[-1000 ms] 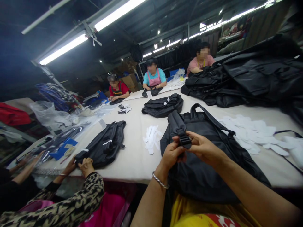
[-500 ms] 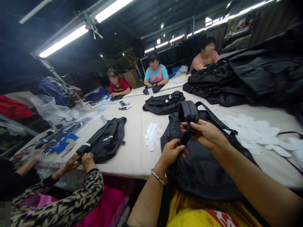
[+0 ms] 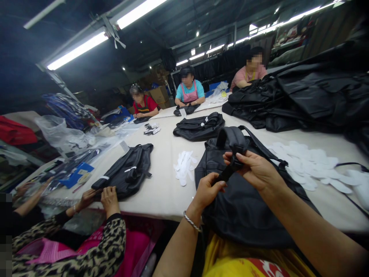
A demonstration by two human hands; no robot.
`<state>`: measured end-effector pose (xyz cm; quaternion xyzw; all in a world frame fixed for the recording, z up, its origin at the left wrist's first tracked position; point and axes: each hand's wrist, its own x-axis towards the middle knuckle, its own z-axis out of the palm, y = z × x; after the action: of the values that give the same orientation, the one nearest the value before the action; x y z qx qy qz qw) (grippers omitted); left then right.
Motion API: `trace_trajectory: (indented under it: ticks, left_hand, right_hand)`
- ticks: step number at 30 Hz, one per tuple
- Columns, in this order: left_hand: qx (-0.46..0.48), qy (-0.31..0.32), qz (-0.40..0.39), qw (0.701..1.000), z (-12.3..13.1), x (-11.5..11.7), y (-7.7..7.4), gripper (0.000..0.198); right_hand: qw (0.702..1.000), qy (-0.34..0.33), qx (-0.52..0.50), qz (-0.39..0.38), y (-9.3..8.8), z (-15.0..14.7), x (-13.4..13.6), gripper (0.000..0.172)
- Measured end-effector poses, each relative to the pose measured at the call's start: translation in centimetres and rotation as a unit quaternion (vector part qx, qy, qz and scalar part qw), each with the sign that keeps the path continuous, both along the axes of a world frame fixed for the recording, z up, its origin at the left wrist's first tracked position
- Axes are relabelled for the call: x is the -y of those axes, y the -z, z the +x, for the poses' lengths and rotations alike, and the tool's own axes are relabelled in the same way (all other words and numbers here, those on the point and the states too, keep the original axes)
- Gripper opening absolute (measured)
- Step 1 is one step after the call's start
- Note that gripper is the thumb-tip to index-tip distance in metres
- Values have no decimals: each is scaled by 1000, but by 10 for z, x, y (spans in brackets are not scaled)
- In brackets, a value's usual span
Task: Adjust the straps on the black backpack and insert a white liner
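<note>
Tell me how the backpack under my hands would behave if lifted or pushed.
The backpack will probably sag, since its body lies slack in soft folds. Its padded strap seems bendable yet springy, arching in a loop near your right hand. Pushed toward you, it could slip off, since its lower end overhangs the table.

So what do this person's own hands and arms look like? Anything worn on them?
The left hand and right hand are ungloved, their fingers uncovered, and the forearms show bare. A silvery bracelet, twisted like rope, circles the left wrist; none shows on the right.
</note>
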<state>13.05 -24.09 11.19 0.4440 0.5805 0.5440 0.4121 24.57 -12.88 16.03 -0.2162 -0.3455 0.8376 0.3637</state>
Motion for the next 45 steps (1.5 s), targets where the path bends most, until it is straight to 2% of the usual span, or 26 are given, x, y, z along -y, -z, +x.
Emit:
trace_trajectory:
  ticks: [3,10,15,21,25,28,33,37,39,42,45]
  left_hand:
    - [-36,-16,11,999,2,3,1,19]
    - [16,-44,38,998,3,3,5,20]
    - [5,-58,33,998,2,0,8,23]
    - [-48,-28,16,998,4,-1,5,23]
    - [-103,17,5,995,5,3,-3,20]
    - [-138,24,-3,990,3,2,-6,22]
    - [-215,-25,23,976,-7,-2,1,17]
    - [-270,-35,37,961,-21,-3,15,16]
    - [-299,-70,22,951,-29,-4,24,19]
    - [-351,-146,-10,925,-36,-7,33,19]
    - [-425,-219,-21,878,-27,-3,31,19]
  right_hand:
    - [1000,18,4,10,0,1,1,8]
    - [1000,19,5,-8,5,3,6,9]
    - [1000,27,10,-4,9,3,13,8]
    - [999,38,2,-3,11,6,12,9]
    - [999,42,1,-15,6,10,13,8]
    - [1000,24,3,-14,2,11,16,12]
    - [1000,1,19,-11,5,14,5,10]
    - [999,-3,15,-42,15,18,-10,7]
    - [998,-23,21,-63,21,18,-11,10]
    - [995,-41,49,-78,34,17,-4,12]
    - [993,-20,65,-95,47,15,6,17]
